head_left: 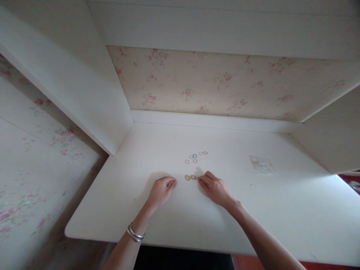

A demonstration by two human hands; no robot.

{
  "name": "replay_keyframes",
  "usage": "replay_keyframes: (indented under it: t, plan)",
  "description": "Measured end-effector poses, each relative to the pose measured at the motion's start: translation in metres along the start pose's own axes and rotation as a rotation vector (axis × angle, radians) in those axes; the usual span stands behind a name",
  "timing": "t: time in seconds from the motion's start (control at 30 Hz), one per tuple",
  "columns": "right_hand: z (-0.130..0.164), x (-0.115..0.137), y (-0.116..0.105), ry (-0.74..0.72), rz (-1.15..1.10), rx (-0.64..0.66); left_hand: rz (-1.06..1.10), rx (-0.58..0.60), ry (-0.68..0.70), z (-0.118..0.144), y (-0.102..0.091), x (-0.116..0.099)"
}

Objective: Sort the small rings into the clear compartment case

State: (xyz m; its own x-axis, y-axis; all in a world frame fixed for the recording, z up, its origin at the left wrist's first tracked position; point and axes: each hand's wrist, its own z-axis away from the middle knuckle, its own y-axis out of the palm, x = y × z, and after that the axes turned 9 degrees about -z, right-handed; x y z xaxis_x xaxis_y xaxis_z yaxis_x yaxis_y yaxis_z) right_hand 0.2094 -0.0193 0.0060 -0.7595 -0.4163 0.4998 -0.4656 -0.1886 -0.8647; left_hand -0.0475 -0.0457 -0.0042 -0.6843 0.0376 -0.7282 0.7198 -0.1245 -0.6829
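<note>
Left wall: floral wallpaper (pixel 36 150) ran well to the left of the left hand, past the desk edge.
Desk: white desk (pixel 140 150) lay under both hands, boxed by white side panels and a shelf above.
Bracelet: thin silver bangles (pixel 135 234) sat on the left wrist, nearer the body than the hand.
Left hand: left hand (pixel 161 190) rested on the desk, fingers curled into a loose fist, tips toward the right hand; cannot tell if anything was inside the curl.
Near rings: two small gold-toned rings (pixel 190 177) lay flat on the desk between the hands, side by side, just beside the right fingertips.
Right hand: right hand (pixel 214 187) lay knuckles up, thumb and index pinched together at the nearest ring; touching or just short, too small to tell.
Far rings: loose cluster of thin rings (pixel 195 156) lay beyond both hands, apart from the near pair, mostly separate from one another.
Clear bag: small clear plastic bag (pixel 261 164) lay flat, well to the right of the right hand.
Handling: judged best to pin a ring with one fingertip and slide it, or pinch it edge-on; flat thin rings skid on a smooth top, so light pressure, one at a time, left hand steadying.
</note>
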Motion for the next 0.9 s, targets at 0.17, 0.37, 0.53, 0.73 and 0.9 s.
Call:
replay_keyframes:
  t: [0.17,0.37,0.53,0.73,0.9]
  plan:
    - [-0.004,-0.003,0.0,0.029,-0.048,0.029,0.014,-0.01,0.011,0.0,0.001,0.001]
    - [-0.007,-0.004,0.001,0.04,-0.081,0.039,0.015,-0.014,0.015,0.0,0.002,0.002]
    - [-0.007,-0.003,0.0,0.036,-0.098,0.035,0.023,-0.021,0.025,0.0,0.002,0.002]
    - [-0.011,-0.006,0.002,0.052,-0.135,0.019,0.004,-0.031,0.038,0.0,0.002,0.001]
    - [-0.011,-0.007,0.002,0.048,-0.17,0.015,-0.02,-0.029,0.032,0.001,0.001,0.0]
